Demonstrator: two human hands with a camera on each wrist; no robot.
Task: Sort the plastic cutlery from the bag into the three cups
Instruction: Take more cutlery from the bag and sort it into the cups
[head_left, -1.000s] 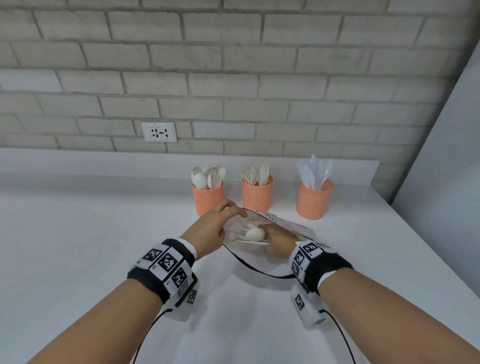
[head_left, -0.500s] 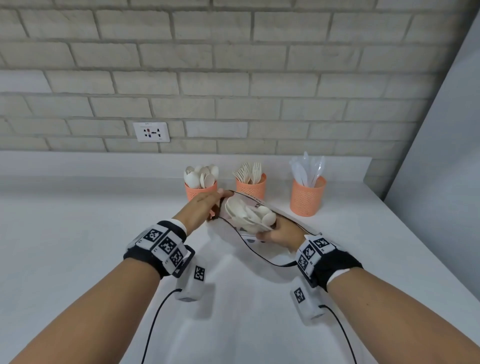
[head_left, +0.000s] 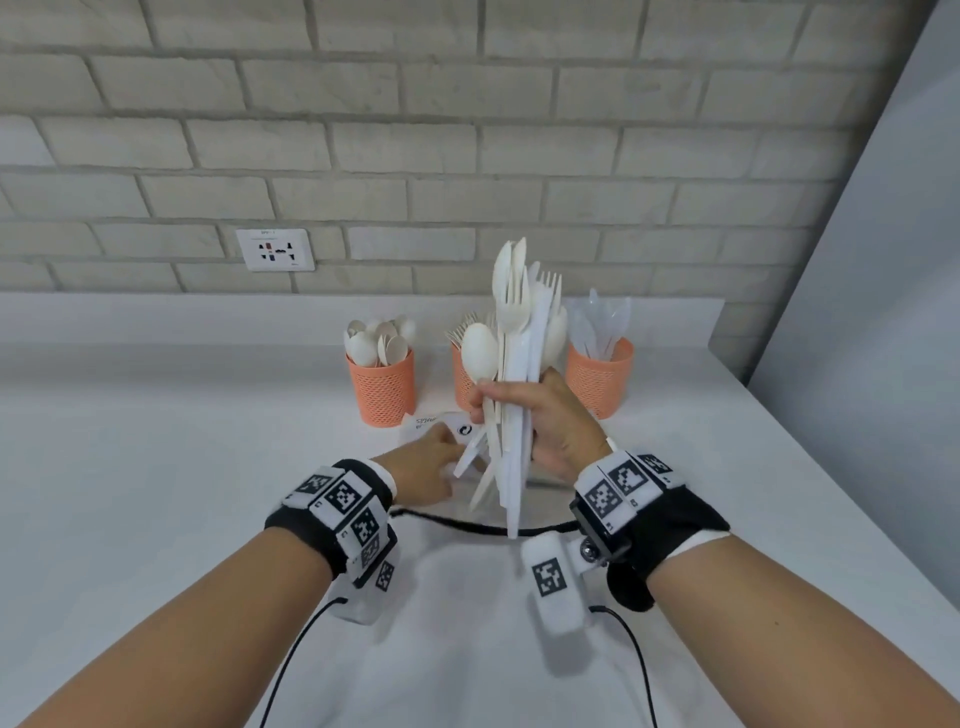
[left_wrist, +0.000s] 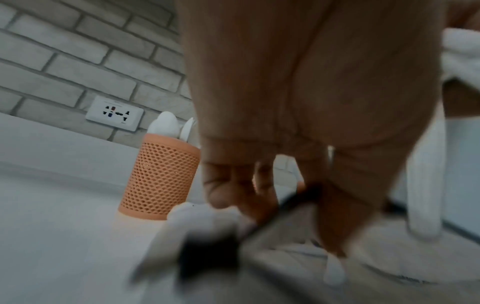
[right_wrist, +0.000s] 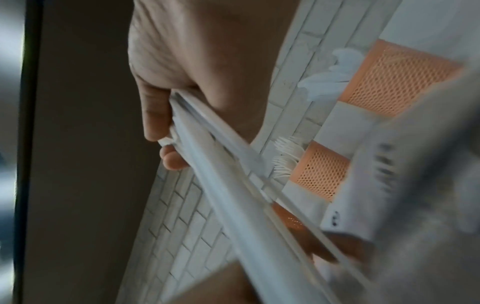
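Note:
My right hand (head_left: 524, 410) grips a bundle of white plastic cutlery (head_left: 514, 332) and holds it upright above the table; spoons, forks and knives are mixed in it. In the right wrist view the right hand (right_wrist: 168, 133) has its fingers curled round the handles (right_wrist: 233, 185). My left hand (head_left: 431, 462) is low on the table and pinches the clear bag (head_left: 441, 423) by its black edge (left_wrist: 298, 195). At the back stand three orange mesh cups: a spoon cup (head_left: 382, 384), a fork cup (head_left: 462, 382) half hidden by the bundle, and a cup of clear knives (head_left: 600, 379).
The cups stand on a white counter (head_left: 156, 467) against a brick wall with a socket (head_left: 274, 249). A grey panel (head_left: 883, 312) bounds the counter on the right. Cables (head_left: 291, 660) trail from both wrist cameras across the near counter.
My right hand has pulled the bundle of cutlery out of the bag and raised it upright. The left hand has dropped towards the table, still holding the bag.

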